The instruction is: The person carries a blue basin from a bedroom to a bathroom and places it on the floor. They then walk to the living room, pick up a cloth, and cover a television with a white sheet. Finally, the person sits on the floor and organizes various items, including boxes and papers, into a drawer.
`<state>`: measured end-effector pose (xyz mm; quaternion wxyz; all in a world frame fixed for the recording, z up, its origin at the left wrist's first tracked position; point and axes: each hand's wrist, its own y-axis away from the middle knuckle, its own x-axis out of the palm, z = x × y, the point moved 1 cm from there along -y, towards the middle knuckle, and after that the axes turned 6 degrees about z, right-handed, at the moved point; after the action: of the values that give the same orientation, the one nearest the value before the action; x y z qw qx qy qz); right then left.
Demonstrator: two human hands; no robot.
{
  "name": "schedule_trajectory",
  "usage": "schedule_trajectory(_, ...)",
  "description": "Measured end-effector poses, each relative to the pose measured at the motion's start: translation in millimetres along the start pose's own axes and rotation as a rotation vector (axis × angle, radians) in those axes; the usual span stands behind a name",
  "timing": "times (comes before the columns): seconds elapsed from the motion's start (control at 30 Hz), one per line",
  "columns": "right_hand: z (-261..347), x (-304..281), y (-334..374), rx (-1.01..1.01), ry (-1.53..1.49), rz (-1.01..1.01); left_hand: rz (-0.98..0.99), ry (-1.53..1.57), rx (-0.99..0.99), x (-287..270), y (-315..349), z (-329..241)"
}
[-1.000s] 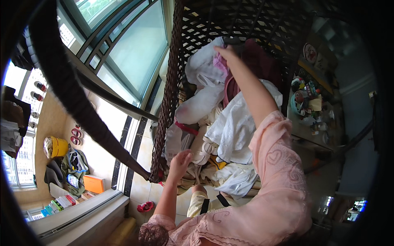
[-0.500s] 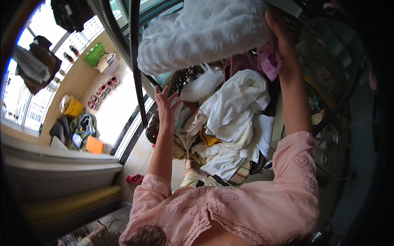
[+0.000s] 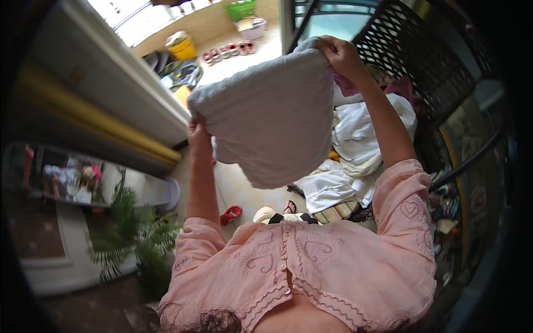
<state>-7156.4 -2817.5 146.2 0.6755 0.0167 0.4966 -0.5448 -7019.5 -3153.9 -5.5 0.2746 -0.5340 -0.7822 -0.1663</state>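
A light grey plush cloth (image 3: 266, 116), thick and folded along its top edge, hangs in front of me between both hands. My left hand (image 3: 198, 130) is closed around its left edge, fingers partly hidden behind the fabric. At the upper right corner, my right hand (image 3: 340, 58) pinches the folded edge with thumb and fingers. Partly covered by the cloth, a heap of white clothes (image 3: 366, 130) lies to the right on a dark woven seat (image 3: 408, 53). A purplish garment (image 3: 404, 91) sits at the heap's far side.
Below the cloth a red shoe (image 3: 231, 215) rests on the tiled floor (image 3: 241, 188). A leafy plant (image 3: 136, 238) stands at the lower left. Beyond the doorway are a row of shoes (image 3: 227, 51), a yellow bucket (image 3: 183, 49) and a green basket (image 3: 240, 8).
My left hand, spread and empty before, now grips the plush cloth. The cloth has come down and left from above the clothes heap and hangs spread between both hands. The view has turned left.
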Motion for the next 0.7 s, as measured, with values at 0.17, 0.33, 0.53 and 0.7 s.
schedule_trajectory(0.17, 64.5, 84.0, -26.0, -0.174, 0.110, -0.009, 0.004, -0.279, 0.149, -95.0, 69.3, -92.4)
schedule_trajectory(0.33, 168.3, 160.6, -42.0, -0.230, -0.225, 0.055, 0.150, -0.659, -0.210, -162.4, 167.1, -123.4)
schedule_trajectory(0.53, 327.6, 185.2, -18.5, -0.250, -0.560, 0.404, 0.169, -1.029, -0.278, -187.5, 209.7, -187.3)
schedule_trajectory(0.7, 429.3, 169.1, 11.7, -0.476, -0.353, 0.747, 0.103, -1.321, 0.751, -117.4, 178.0, -263.0)
